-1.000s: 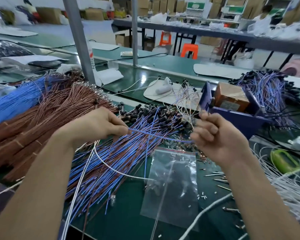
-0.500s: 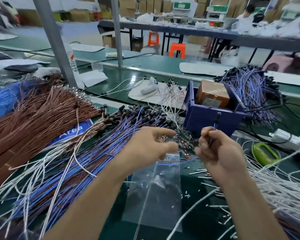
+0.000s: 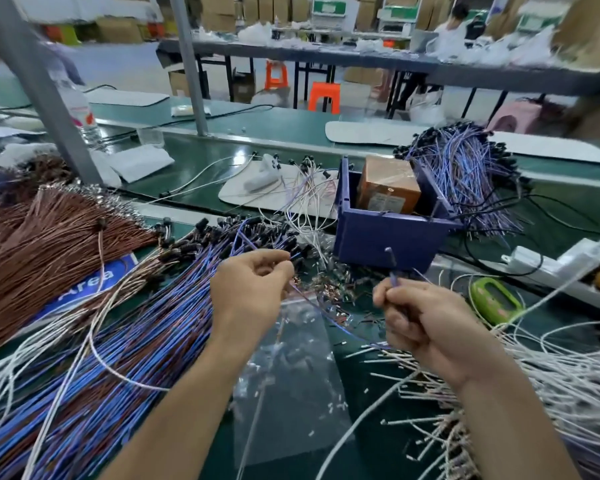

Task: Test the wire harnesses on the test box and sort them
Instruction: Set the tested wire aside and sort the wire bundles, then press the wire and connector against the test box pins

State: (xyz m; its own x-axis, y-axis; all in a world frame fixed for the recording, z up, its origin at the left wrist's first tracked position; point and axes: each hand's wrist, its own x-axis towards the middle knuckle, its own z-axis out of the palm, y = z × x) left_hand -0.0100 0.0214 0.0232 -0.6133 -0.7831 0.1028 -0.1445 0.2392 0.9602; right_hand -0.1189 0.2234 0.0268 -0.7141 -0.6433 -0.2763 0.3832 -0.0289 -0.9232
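Fingers [image 3: 272, 258] on the left hand [image 3: 253, 296] are curled in, thumb against fingertips, pinching one thin blue-and-purple wire harness [image 3: 326, 318] close to its black-capped end. Over on the right hand [image 3: 430, 327] they're closed round the harness's other end, which pokes up out of the fist toward the front wall of the dark blue plastic test box [image 3: 378, 233]. Whether that tip actually touches the box, I can't tell from here. Between the hands the harness sags low over the clear plastic bag [image 3: 291, 382] lying on the green tabletop [image 3: 352, 403].

I read this as the contact step: both ends need to meet the box cleanly. I want a little slack taken up so the loop doesn't snag the big fan of blue-and-purple harnesses [image 3: 136, 341] on the left or the loose white wires [image 3: 551, 393] on the right. Grip close to each end, steer the tips, no kinking at the cap. Hold steady for a reading, then sort it: I'd guess a pass goes to the bundle of like harnesses [image 3: 465, 174] behind the box.
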